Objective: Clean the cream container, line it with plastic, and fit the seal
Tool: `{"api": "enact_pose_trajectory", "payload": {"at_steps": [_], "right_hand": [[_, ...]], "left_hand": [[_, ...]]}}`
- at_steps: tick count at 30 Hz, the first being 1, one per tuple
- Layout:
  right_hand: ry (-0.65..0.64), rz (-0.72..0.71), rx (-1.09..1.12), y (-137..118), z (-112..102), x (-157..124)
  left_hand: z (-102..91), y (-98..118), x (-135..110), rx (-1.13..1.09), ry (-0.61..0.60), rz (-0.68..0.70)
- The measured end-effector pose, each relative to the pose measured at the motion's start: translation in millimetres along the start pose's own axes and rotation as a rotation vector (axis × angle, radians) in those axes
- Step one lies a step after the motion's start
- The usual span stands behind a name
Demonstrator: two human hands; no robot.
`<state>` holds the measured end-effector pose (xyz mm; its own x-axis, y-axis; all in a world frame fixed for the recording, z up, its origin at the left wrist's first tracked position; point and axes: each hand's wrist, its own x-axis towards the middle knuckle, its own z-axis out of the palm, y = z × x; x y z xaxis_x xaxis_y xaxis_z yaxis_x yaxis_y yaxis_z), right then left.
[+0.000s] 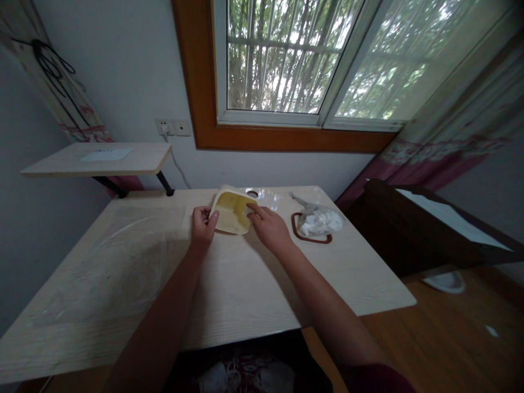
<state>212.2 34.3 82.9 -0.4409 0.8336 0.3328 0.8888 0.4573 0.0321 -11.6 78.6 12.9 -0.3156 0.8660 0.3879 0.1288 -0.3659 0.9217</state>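
A pale yellow plastic box [230,214] is tilted so that its hollow inside faces me, near the far middle of the table. My left hand [203,225] grips its left wall, with the thumb in front and the other fingers curled behind. At the right wall, my right hand [268,224] has its fingers reaching over the rim and inside, touching or close to the wall. Whether those fingertips pinch anything is too small to make out. Right of my right hand, a clear plastic bag [321,219] of white material lies on a brown frame-like piece [295,229].
A clear plastic sheet [123,262] covers the left of the wooden table [254,295]. A raised shelf [147,157] on black legs stands at the back left. Behind the box is a round hole [252,194]. Dark furniture [434,229] stands to the right.
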Motion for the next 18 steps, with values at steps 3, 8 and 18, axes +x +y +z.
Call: {"api": "enact_pose_trajectory", "payload": {"at_steps": [3, 8, 18], "right_hand": [[-0.019, -0.033, -0.062, -2.1, -3.6, -0.1], [-0.052, -0.095, -0.142, -2.8, -6.7, -1.0], [-0.298, 0.033, -0.111, -21.6, -10.0, -8.6]], "left_hand": [[-1.8, 1.9, -0.7, 0.057, -0.005, 0.047], [-5.0, 8.9, -0.5, 0.149, -0.007, 0.063], [-5.4, 12.7, -3.9, 0.244, -0.103, 0.043]]}}
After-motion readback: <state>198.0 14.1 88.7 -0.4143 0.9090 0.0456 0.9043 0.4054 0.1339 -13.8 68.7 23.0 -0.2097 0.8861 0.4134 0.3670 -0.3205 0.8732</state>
